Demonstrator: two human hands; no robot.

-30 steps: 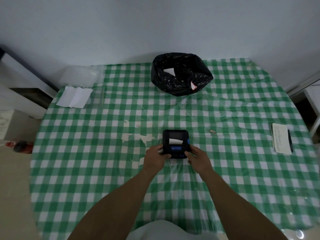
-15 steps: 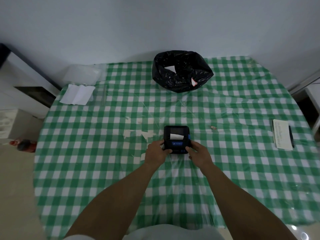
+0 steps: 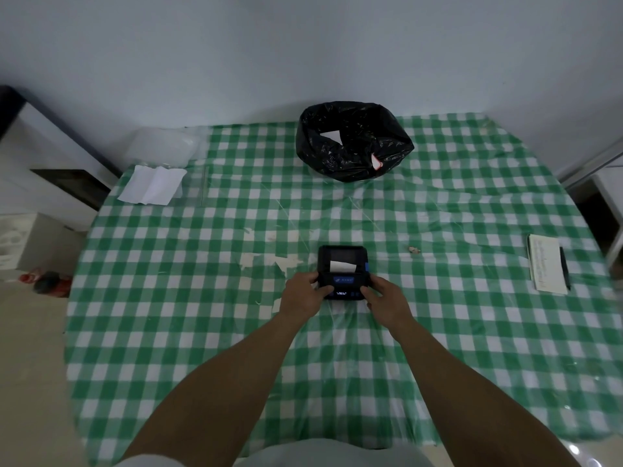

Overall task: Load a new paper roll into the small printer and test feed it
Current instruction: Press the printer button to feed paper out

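Printer (image 3: 343, 272) sits flat on the bench (image 3: 202, 332), just past centre toward 12 o'clock from the person. Small black unit, blue label strip on the front panel, blue tab on its 3 o'clock side. Lid is shut; a short white paper strip (image 3: 342, 266) sticks out of the slot on top.

Left hand (image 3: 303, 296) is curled around the printer's 9 o'clock side, thumb lying over the near front corner. Right hand (image 3: 387, 299) is curled at the 3 o'clock near corner, fingers touching the front edge. Both hands grip the printer body; which button is touched, if any, can't be made out.

Torn white scraps (image 3: 286, 262) lie on the bench just at 9 o'clock of the printer. A small crumb (image 3: 414, 250) sits near at 2 o'clock. Black bin bag (image 3: 352, 141), open with white paper inside, is well apart at 12 o'clock. Folded white sheet (image 3: 153, 185) at 10 o'clock, far corner. Notepad (image 3: 546, 268) with a pen (image 3: 565, 268) along its edge at 3 o'clock, near the bench rim.
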